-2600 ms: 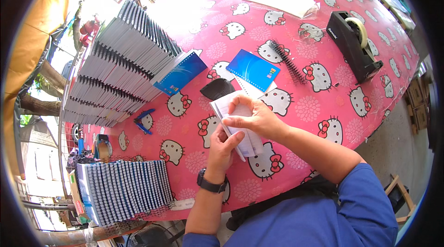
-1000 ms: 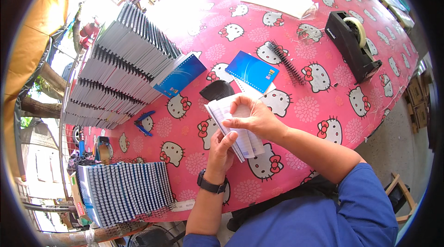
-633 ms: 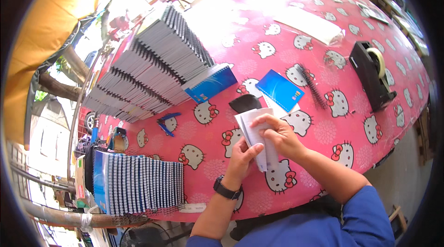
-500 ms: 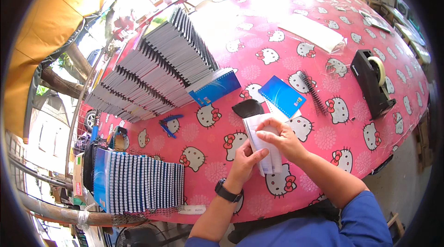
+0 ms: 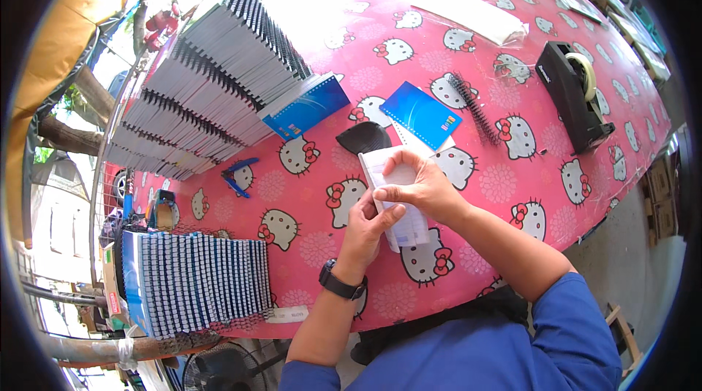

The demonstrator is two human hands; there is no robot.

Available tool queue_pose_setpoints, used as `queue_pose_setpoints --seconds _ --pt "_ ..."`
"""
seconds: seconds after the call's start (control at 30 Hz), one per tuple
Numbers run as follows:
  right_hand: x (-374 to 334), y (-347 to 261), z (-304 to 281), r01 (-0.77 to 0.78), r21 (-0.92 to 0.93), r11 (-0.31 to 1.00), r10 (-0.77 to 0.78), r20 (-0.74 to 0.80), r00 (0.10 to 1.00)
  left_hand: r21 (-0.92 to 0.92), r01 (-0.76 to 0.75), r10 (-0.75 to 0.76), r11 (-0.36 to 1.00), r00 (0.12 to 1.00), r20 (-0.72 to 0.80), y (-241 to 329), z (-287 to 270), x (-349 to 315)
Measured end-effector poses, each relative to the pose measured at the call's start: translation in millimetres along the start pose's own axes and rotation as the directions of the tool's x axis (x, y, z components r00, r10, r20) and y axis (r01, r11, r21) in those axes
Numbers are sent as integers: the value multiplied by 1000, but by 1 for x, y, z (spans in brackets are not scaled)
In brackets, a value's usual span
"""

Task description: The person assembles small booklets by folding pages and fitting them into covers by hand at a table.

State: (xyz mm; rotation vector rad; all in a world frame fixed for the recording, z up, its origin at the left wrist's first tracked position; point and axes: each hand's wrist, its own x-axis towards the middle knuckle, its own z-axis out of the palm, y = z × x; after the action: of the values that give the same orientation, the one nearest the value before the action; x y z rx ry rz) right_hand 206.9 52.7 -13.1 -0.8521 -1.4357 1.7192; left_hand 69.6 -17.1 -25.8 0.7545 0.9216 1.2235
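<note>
A thin stack of white printed sheets [image 5: 411, 231] is held above the table's near middle. My left hand [image 5: 369, 226] grips its left edge, the thumb on top. My right hand [image 5: 424, 190] lies over the upper part, with fingers curled and the thumb at the left edge close to my left fingers. Just beyond the sheets is a small black curved object [image 5: 363, 138]. To its right, a blue cover [image 5: 422, 114] with punched holes along one edge rests over white paper [image 5: 411, 140]. A black spiral binding coil [image 5: 474, 107] lies beside it.
Tall stacks of coil-bound books [image 5: 212, 84] stand at the far left; a blue-covered notebook [image 5: 307, 107] leans there. More bound notebooks [image 5: 205, 281] fill the near left. Blue-handled cutters [image 5: 238, 177], a black tape dispenser [image 5: 574, 98] and a white packet [image 5: 475, 12] lie on the pink patterned tablecloth [image 5: 322, 263].
The whole view has shifted, so the table things appear farther left and higher. My right thumb has come down to the sheets' left edge, nearer my left hand. Both hands stay on the sheets.
</note>
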Motion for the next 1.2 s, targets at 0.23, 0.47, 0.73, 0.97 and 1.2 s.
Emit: queue_pose_setpoints --seconds 0.23,0.47,0.73,0.97,1.2 --pt "-1 -3 2 3 47 999 -3 -19 1000 4 16 -16 1000 1000 -15 0 -3 -1" --pt "1 1 1 14 54 998 -14 -12 1000 -36 20 -20 999 1000 -10 1 -2 -1" --pt "1 1 1 21 49 999 -21 4 1000 -100 66 -65 993 998 14 1 -3 -3" --pt "0 1 6 216 3 976 -216 17 976 75 -67 66 995 998 8 4 1 -3" --pt "-4 -7 6 233 -175 957 -242 -34 970 -7 -200 200 980 980 -7 5 0 -3"
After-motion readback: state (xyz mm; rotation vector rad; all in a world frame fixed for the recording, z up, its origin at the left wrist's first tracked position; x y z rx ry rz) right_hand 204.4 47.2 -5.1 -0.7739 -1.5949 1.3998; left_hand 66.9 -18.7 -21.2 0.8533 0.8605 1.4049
